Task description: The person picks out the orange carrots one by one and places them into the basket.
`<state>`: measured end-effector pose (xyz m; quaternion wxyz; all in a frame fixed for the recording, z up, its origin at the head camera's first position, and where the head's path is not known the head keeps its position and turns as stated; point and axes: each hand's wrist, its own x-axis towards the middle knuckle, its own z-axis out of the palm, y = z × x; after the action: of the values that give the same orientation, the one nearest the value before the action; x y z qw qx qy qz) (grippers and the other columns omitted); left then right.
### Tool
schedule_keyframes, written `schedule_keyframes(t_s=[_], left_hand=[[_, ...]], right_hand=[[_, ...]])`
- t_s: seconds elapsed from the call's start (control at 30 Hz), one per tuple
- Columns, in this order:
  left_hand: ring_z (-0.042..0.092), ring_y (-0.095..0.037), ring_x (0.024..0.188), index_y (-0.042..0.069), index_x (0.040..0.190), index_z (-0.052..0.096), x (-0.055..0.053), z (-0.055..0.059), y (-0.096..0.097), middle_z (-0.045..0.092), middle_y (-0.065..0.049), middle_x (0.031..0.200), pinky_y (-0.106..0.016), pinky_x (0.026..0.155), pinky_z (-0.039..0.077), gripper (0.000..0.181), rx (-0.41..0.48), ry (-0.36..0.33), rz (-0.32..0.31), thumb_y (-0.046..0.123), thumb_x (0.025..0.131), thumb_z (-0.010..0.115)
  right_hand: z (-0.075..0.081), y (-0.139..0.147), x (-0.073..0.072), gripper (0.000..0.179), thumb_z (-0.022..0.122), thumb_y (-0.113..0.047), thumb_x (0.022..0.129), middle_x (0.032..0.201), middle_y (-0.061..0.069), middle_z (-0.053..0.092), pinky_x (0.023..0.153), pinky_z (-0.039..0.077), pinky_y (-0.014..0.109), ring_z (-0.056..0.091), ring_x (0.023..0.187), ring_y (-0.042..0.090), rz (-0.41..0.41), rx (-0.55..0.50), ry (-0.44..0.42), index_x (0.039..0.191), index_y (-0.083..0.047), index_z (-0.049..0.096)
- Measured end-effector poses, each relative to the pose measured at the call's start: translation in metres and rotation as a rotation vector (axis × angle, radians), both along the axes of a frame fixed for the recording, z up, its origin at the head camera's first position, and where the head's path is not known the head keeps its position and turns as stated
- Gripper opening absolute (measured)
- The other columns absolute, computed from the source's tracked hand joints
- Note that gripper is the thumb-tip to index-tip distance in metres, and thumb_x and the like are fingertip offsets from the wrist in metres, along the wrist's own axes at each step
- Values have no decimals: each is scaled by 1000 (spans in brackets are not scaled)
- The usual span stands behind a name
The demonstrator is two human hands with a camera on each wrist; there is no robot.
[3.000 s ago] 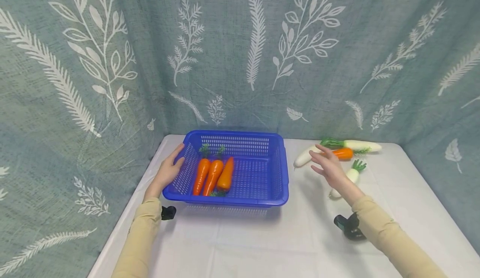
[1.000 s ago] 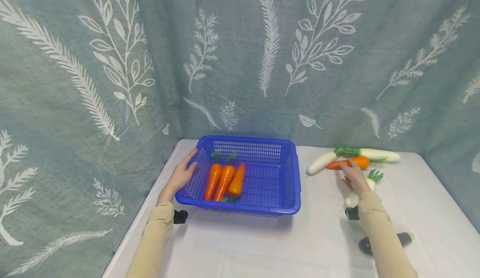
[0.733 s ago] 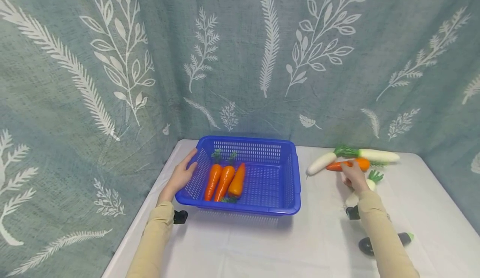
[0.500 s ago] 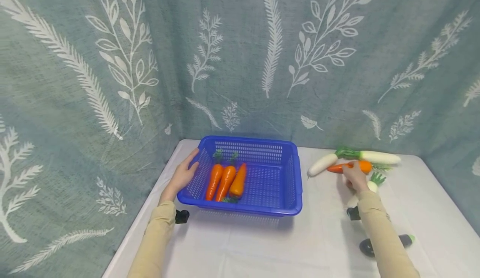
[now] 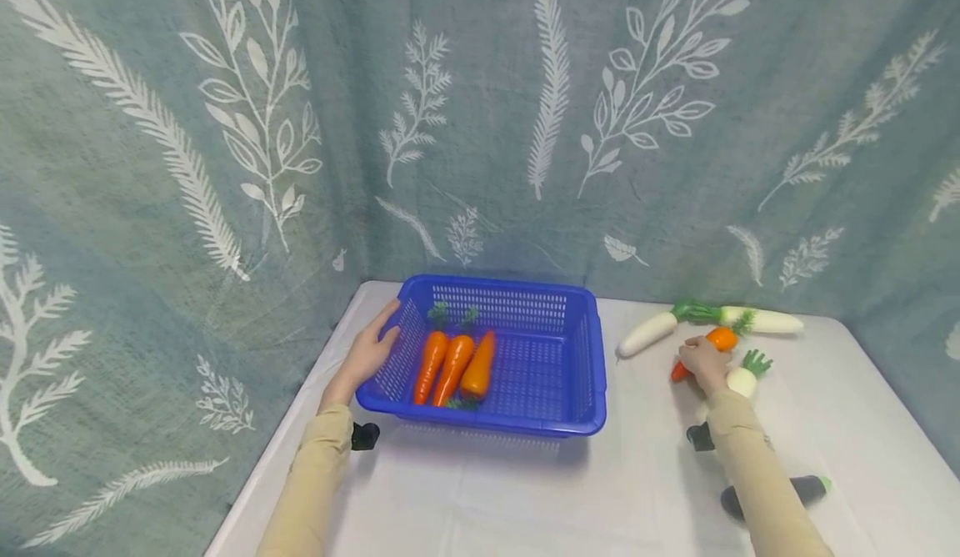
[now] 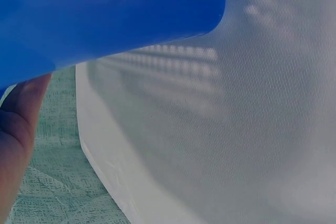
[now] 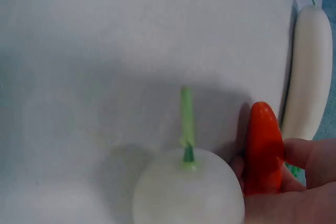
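My left hand (image 5: 364,358) lies against the left side of a blue perforated plastic basket (image 5: 480,424), its fingers extended along the rim. The left wrist view shows part of that hand (image 6: 18,124) beside the basket's blue wall (image 6: 115,19). Inside the basket lie three carrots, one being an orange carrot (image 5: 430,369) at the left. On the table's right side, my right hand (image 5: 707,361) pinches another carrot (image 5: 722,339) between thumb and fingers, its leafy end pointing away. The right wrist view shows the fingers around the carrot's red-orange tapered end (image 7: 264,150).
Behind the right hand lie two white radishes, one long radish (image 5: 763,321) and another radish (image 5: 647,333). A short white radish (image 5: 742,383) sits beside the right wrist. A dark eggplant (image 5: 808,488) is partly under the right forearm. Patterned curtain (image 5: 480,123) surrounds the white table (image 5: 525,499).
My right hand has come from between the basket and radishes to the carrot, grasped it and turned it so its leafy end swings away. The left hand stays at the basket; the head view shifted slightly.
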<state>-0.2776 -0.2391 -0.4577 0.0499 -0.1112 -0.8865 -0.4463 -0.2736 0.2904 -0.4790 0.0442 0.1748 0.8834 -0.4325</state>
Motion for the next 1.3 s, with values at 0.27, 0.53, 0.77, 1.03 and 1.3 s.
schedule_keyframes(t_s=[0.27,0.53,0.77,1.03,1.3], left_hand=[[24,-43,142,-4,151,28,2,4,2,26,-25,155,-54,117,18,49,-11,-22,-2,7,104,40],[22,-42,143,-3,151,28,2,4,3,24,-24,156,-53,118,17,49,-3,-34,-1,6,104,40],[24,-43,142,-4,151,28,2,4,4,25,-25,155,-54,117,18,49,-11,-24,-3,7,104,40],[23,-43,142,-4,151,27,2,4,3,25,-25,155,-53,118,17,49,-13,-26,0,6,104,40],[22,-43,142,-3,151,27,1,4,4,24,-24,156,-54,118,16,49,-9,-42,1,8,105,40]], right_hand=[[1,-6,3,47,41,-9,97,131,41,40,86,45,38,41,116,48,-56,-12,117,137,15,38],[0,1,4,51,48,-10,98,133,35,38,54,42,12,48,68,11,-155,-201,118,143,12,35],[-5,10,1,56,54,-11,98,138,32,36,57,48,12,49,66,3,-186,-356,121,146,8,33],[-12,13,-3,55,61,-11,96,139,29,38,59,53,14,53,69,4,-221,-481,147,144,5,40],[0,1,7,55,52,-14,100,149,27,27,67,53,12,49,76,1,-222,-434,101,148,5,32]])
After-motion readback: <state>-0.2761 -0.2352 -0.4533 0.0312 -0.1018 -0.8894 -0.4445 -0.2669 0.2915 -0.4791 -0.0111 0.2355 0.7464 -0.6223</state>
